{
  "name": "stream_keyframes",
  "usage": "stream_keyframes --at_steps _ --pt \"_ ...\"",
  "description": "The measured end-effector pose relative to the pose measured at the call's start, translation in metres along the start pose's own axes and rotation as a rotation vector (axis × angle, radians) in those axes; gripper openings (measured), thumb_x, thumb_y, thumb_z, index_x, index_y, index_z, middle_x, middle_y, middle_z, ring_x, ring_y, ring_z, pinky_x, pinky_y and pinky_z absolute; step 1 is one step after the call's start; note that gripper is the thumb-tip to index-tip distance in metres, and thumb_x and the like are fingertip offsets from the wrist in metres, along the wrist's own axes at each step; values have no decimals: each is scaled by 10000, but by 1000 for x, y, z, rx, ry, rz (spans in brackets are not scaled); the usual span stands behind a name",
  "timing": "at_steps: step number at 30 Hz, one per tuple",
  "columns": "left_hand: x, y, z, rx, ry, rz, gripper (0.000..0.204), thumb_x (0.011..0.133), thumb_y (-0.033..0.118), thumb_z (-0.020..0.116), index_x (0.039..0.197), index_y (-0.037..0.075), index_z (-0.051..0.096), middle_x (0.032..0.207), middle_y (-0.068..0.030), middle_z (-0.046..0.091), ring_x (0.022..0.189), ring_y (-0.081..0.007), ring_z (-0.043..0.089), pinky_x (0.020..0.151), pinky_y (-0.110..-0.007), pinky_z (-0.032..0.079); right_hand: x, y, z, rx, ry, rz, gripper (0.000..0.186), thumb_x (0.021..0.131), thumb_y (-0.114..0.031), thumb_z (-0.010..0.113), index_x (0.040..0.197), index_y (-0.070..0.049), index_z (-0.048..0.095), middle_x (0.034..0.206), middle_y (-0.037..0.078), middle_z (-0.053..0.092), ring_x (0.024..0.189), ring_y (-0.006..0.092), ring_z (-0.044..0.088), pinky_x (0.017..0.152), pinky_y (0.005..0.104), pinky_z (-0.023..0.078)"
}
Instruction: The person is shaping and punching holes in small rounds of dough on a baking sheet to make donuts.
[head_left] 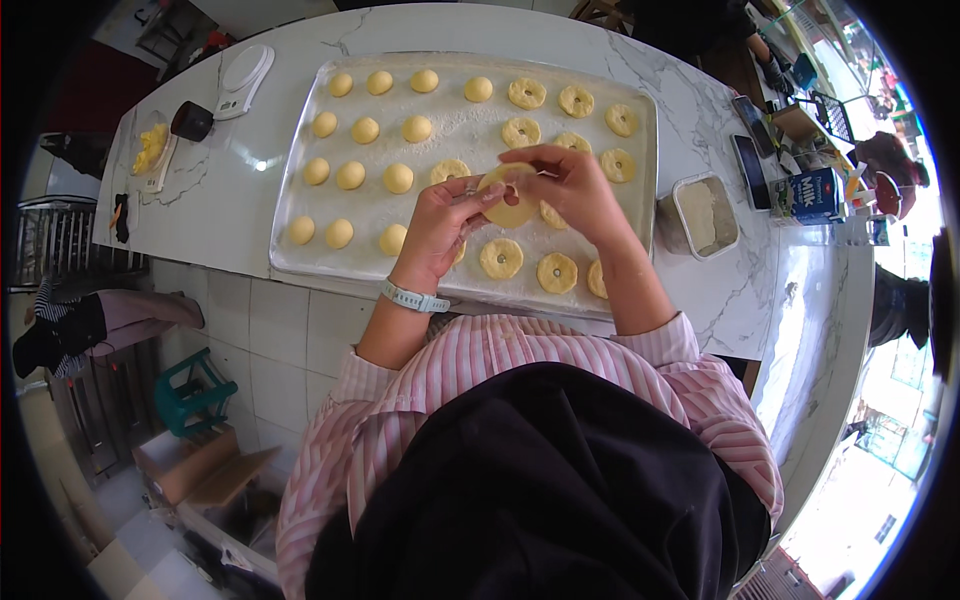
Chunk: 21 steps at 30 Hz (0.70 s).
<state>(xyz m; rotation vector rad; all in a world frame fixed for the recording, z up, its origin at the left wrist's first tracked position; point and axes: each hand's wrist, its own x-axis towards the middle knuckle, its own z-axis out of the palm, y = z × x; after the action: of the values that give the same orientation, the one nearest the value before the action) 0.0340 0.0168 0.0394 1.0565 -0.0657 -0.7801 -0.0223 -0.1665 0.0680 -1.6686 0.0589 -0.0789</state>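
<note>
Between my left hand (437, 222) and my right hand (568, 188) is a pale yellow dough ring (510, 211), raised above the metal tray (465, 118), with fingers of both hands closed on it around its hole. Beneath, the floured tray carries several round dough balls (398, 178) on the left and several flattened rings (501, 259) on the right, some hidden by my hands. A pale watch is on my left wrist.
White scale (242, 80), dark cup (192, 121) and yellow pile (152, 148) at left. Flour container (698, 216), phone (750, 170) and milk carton (808, 196) at right. Green stool (195, 393) and another person (110, 320) lower left. A co-worker's gloved hand (772, 72) at upper right.
</note>
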Motion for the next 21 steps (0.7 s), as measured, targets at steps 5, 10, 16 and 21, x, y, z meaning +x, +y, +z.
stream_keyframes --at_steps 5,10,16,21 --pt "-6 4 -6 66 71 21 260 846 122 714 1061 -13 660 924 -76 703 841 -119 667 688 -206 504 -4 -1 5 -46 -8 140 260 836 -39 647 1092 -13 686 873 57 684 773 86 618 726 240 496" --pt "-9 -1 -5 60 31 16 243 843 133 722 1039 -1 671 888 -55 700 827 -93 657 613 -182 462 -7 5 11 -20 -15 13 254 838 -52 656 1087 -16 691 858 45 683 787 75 600 691 228 468" --pt "-15 0 -9 36 102 26 234 839 126 727 1021 -12 672 866 -44 696 756 -77 641 588 -183 452 -11 5 11 -10 -15 110 260 815 -47 658 1070 -5 689 889 65 672 823 104 616 743 259 498" --pt "-17 -1 -10 108 63 12 234 829 119 736 1010 -18 677 845 -37 695 736 -71 634 607 -181 470 -13 8 19 -61 -131 -57 273 828 -49 630 1095 -19 680 942 89 678 856 144 639 809 282 512"
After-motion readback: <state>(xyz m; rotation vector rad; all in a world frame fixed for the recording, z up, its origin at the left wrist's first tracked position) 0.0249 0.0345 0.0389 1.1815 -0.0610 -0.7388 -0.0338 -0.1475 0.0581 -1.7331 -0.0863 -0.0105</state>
